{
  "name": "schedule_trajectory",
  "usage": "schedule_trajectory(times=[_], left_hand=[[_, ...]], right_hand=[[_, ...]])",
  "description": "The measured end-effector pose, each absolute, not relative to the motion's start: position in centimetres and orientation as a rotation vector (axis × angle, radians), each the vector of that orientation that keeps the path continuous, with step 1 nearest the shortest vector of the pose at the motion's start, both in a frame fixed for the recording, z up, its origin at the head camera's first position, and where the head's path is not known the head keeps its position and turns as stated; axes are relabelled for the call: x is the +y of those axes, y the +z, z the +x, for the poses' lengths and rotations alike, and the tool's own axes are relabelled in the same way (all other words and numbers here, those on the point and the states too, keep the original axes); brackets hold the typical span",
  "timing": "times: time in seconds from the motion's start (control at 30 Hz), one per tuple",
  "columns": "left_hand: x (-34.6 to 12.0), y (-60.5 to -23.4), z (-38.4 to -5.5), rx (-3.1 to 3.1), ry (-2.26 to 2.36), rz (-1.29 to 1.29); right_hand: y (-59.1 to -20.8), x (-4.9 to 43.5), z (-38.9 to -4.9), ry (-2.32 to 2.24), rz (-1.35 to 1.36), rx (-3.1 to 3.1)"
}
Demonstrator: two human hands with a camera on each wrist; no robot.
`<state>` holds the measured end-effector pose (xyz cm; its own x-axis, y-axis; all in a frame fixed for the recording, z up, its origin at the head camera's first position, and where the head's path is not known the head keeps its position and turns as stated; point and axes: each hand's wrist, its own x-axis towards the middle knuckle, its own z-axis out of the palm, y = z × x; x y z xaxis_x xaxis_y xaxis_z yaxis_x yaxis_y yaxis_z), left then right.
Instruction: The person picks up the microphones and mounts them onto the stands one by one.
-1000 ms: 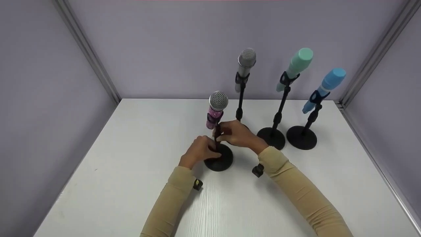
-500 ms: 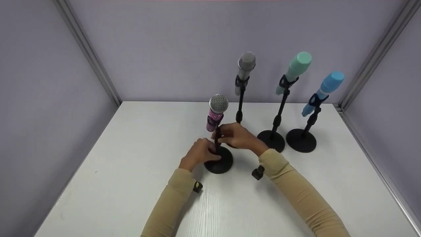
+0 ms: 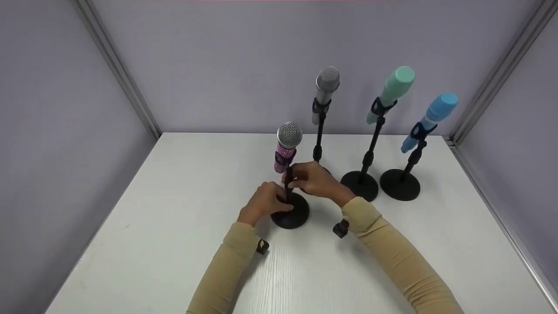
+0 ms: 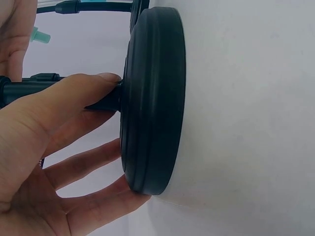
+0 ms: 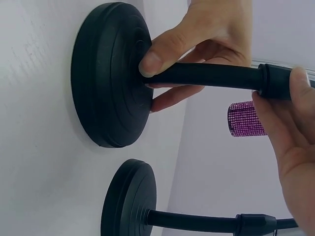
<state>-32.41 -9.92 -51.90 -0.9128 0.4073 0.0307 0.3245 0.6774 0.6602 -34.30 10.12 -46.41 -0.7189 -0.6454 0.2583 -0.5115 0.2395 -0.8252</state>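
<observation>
A black desk microphone stand (image 3: 297, 218) stands on the white table, its round base flat on the surface. In its clip sits a microphone (image 3: 285, 151) with a pink glittery handle and silver mesh head. My left hand (image 3: 263, 203) pinches the foot of the pole just above the base; in the left wrist view, other fingers reach the base's rim (image 4: 153, 105). Higher up, my right hand (image 3: 317, 179) pinches the pole's collar (image 5: 274, 81) between thumb and fingers, under the clip. The right wrist view shows the bare pole (image 5: 216, 74) between both hands.
Behind and to the right are three more black stands, holding a silver microphone (image 3: 326, 85), a mint-green one (image 3: 397, 85) and a blue one (image 3: 438, 109). The silver one's base is partly hidden behind my right hand. Grey walls (image 3: 218, 65) enclose the table (image 3: 174, 196).
</observation>
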Motion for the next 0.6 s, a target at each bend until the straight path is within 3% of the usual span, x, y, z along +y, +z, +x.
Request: schedule_trajectory(times=[0.6], left_hand=[[-10.04,-51.82,-32.45,2.752,1.095,0.613]], right_hand=[[-46.27,10.27,-33.82,-1.476,-1.073,2.349]])
